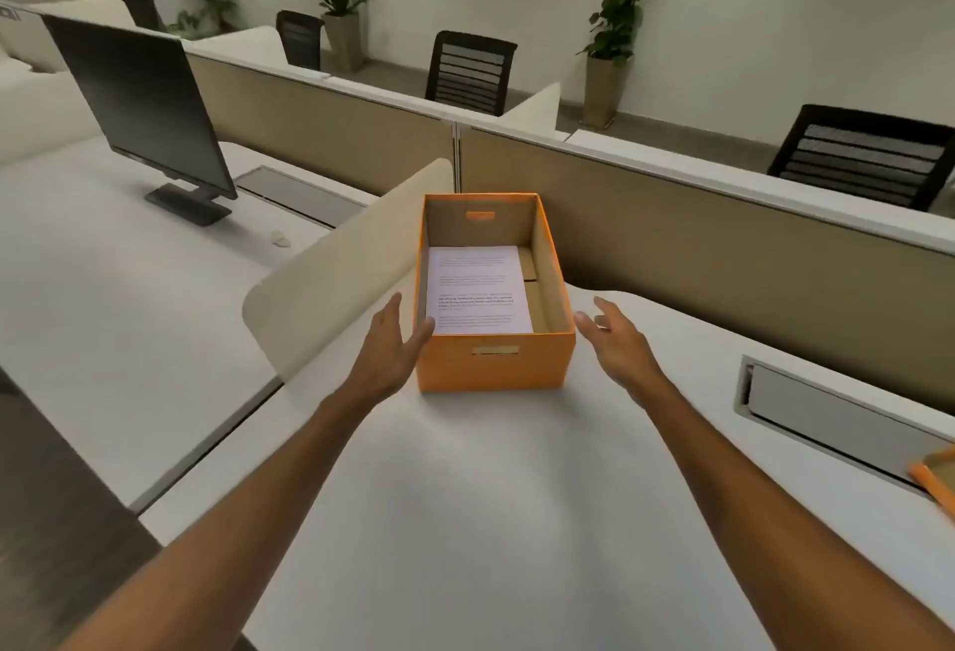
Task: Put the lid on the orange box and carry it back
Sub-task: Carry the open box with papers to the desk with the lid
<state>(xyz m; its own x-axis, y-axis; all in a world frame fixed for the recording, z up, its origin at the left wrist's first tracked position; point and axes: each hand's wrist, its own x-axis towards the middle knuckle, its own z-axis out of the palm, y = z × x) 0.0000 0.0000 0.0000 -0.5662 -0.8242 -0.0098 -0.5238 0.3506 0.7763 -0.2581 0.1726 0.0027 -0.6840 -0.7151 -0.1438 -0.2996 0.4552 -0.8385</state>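
Observation:
An orange box stands open on the white desk, without a lid, with a printed sheet of paper lying inside. My left hand is open at the box's near left corner, its thumb touching the rim. My right hand hovers open just right of the box, apart from it. An orange lid shows only in part at the frame's right edge, on the desk.
A cream side divider stands left of the box and a tan partition runs behind it. A cable tray is sunk in the desk at right. A dark monitor stands on the left desk. Black chairs and potted plants are beyond.

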